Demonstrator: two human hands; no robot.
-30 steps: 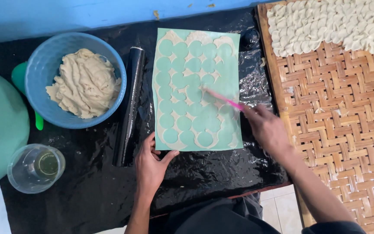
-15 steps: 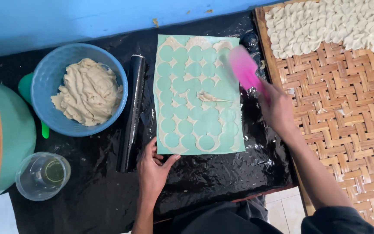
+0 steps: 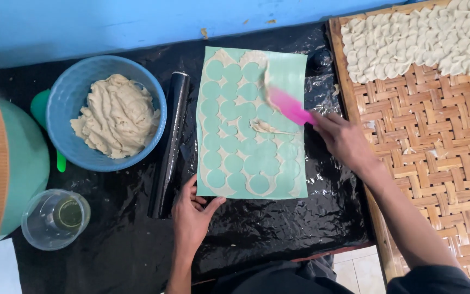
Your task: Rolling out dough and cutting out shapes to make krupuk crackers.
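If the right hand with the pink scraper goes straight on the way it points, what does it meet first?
The right hand aims the pink scraper up and left across the green mat. It would probably meet first the thin dough scrap at the blade's tip, then the bare green circles beyond.

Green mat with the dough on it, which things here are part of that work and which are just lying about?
In use:
green mat
pink scraper in right hand
thin dough sheet
left hand, pressing the mat's lower corner

Lying about:
black rolling pin
blue bowl of dough
clear cup
woven tray of cut pieces
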